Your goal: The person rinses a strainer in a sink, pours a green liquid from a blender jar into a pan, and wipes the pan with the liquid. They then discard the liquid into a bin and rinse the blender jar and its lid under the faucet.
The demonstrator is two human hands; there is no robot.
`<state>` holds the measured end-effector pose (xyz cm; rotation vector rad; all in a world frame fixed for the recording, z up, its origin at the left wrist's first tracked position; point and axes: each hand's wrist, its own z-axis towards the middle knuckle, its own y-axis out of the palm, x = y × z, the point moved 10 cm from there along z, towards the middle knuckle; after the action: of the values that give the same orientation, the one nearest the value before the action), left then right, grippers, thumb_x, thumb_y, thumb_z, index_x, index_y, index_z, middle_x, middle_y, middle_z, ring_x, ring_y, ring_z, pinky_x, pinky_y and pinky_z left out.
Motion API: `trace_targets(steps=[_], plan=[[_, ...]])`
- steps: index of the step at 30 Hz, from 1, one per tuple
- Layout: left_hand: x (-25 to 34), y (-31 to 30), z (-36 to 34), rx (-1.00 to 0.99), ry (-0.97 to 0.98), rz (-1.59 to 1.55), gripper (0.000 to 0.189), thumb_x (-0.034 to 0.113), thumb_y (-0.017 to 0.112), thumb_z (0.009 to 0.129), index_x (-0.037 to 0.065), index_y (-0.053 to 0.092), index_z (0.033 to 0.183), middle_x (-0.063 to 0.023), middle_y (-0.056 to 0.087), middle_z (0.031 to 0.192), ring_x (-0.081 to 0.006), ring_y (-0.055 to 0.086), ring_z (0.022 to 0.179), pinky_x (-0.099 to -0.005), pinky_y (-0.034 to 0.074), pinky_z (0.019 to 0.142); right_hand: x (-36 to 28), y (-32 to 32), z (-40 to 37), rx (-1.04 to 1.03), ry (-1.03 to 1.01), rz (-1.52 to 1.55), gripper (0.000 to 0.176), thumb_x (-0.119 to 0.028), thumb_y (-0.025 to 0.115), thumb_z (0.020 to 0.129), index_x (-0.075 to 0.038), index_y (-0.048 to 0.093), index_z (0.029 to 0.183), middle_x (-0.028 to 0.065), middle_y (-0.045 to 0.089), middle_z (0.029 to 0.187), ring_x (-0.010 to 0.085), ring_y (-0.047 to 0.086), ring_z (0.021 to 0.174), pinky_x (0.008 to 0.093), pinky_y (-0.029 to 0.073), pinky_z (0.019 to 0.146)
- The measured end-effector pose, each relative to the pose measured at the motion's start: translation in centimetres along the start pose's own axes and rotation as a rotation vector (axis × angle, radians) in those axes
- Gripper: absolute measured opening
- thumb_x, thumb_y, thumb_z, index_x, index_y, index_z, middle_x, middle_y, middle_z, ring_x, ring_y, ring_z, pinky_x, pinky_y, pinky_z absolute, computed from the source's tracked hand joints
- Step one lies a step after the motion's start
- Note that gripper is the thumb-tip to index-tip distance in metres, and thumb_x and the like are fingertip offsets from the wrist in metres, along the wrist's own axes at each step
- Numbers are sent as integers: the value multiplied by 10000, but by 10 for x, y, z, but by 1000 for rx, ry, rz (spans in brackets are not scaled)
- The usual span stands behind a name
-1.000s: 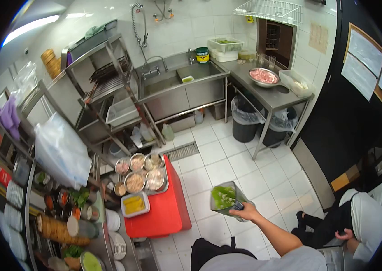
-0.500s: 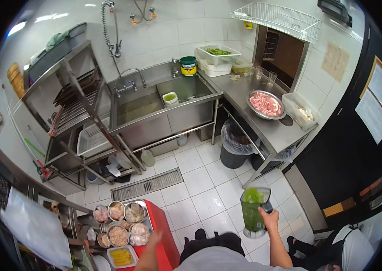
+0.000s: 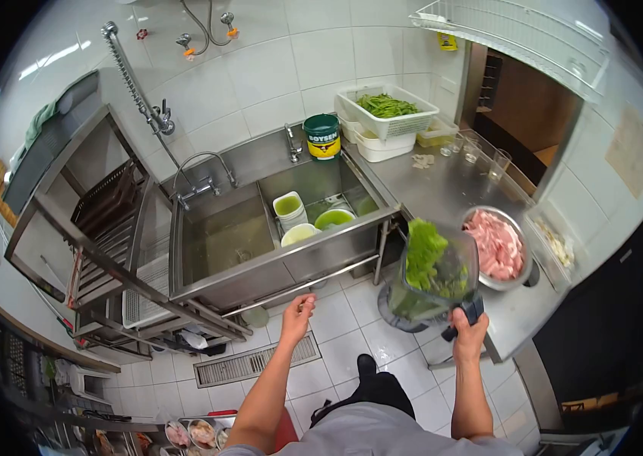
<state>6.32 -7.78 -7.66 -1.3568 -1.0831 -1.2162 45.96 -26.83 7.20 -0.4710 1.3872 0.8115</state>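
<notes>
My right hand (image 3: pixel 470 334) is closed round the black handle of a clear blender jar (image 3: pixel 443 285), held out over the floor by the counter's front edge. Leafy greens (image 3: pixel 426 254) fill much of the jar and rise to its rim. In front of my body, my left hand (image 3: pixel 297 318) hangs over the floor below the sink with its fingers curled in; I see nothing in it. Beyond the jar, a metal bowl of raw sliced meat (image 3: pixel 498 247) stands on the steel counter (image 3: pixel 451 190).
A two-basin steel sink (image 3: pixel 234 235) lies ahead, holding white tubs (image 3: pixel 289 209) with green liquid. A Boysen bucket (image 3: pixel 323 138) stands on its back right corner. To its right is a basket of green vegetables (image 3: pixel 386 106). A metal rack (image 3: pixel 101 220) stands left; a drain grate (image 3: pixel 257 363) crosses the tiles.
I have come closer to the sink and counter. The blender jar is raised and now overlaps the counter edge. My left hand has moved forward, away from the red-sided stand with food bowls.
</notes>
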Motion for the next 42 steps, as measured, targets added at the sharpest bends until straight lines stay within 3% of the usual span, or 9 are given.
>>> trace_targets(steps=[9, 15, 20, 24, 31, 35, 39, 41, 42], plan=[[78, -124, 215, 366, 62, -37, 397, 390, 539, 990, 41, 639, 1150, -63, 666, 1107, -139, 606, 935, -290, 502, 796, 15, 269, 228, -163, -118, -9, 224, -166, 803, 794, -13, 650, 852, -18, 622, 775, 63, 530, 670, 237, 445, 615], [73, -111, 433, 245, 67, -14, 414, 395, 550, 978, 46, 632, 1185, -60, 660, 1131, -159, 609, 973, -303, 504, 804, 126, 425, 307, -256, -115, -97, 202, -139, 796, 806, -3, 650, 836, -20, 629, 728, 48, 527, 639, 232, 444, 581], [18, -77, 629, 153, -23, -35, 420, 370, 611, 936, 55, 634, 1213, -116, 688, 1024, -197, 647, 896, -338, 514, 760, 225, 496, 353, -235, -32, -441, 374, -302, 844, 721, 16, 649, 757, 81, 636, 641, 102, 559, 591, 315, 467, 564], [-19, -49, 754, 75, 46, 244, 461, 293, 586, 905, 43, 567, 1292, -186, 645, 1172, -330, 620, 1065, -404, 487, 886, 274, 535, 370, -315, 54, -646, 355, -293, 838, 733, 12, 664, 788, 65, 671, 674, 105, 604, 605, 286, 485, 582], [-35, -7, 845, -65, 163, 462, 555, 126, 512, 841, 14, 463, 1382, -242, 514, 1368, -372, 493, 1275, -410, 386, 1071, 324, 552, 384, -378, 179, -789, 433, -372, 823, 718, 22, 655, 781, 148, 676, 685, 208, 681, 625, 340, 519, 612], [-24, 0, 815, -250, 187, 553, 557, 65, 491, 834, 51, 466, 1390, -237, 507, 1369, -373, 470, 1294, -407, 385, 1084, 349, 551, 387, -424, 198, -800, 455, -394, 818, 714, 22, 654, 803, 170, 680, 701, 257, 702, 656, 356, 530, 626], [-40, -1, 754, -159, 612, 605, 471, 129, 545, 856, 82, 535, 1325, -239, 636, 1125, -385, 640, 953, -467, 517, 804, 367, 553, 389, -439, 216, -887, 483, -414, 814, 708, 29, 656, 819, 190, 685, 720, 308, 707, 688, 377, 542, 646], [-42, -8, 742, -240, 459, 456, 387, 127, 568, 873, 67, 600, 1254, -197, 680, 1041, -304, 663, 908, -413, 521, 793, 374, 556, 391, -439, 221, -902, 496, -419, 810, 708, 37, 656, 825, 203, 687, 734, 328, 707, 706, 387, 545, 657], [-34, -11, 731, -324, 183, 352, 330, 127, 584, 883, 50, 638, 1200, -166, 690, 1023, -249, 660, 912, -375, 514, 815, 376, 556, 392, -440, 225, -911, 502, -422, 809, 708, 41, 656, 829, 210, 689, 742, 338, 706, 716, 392, 547, 663]])
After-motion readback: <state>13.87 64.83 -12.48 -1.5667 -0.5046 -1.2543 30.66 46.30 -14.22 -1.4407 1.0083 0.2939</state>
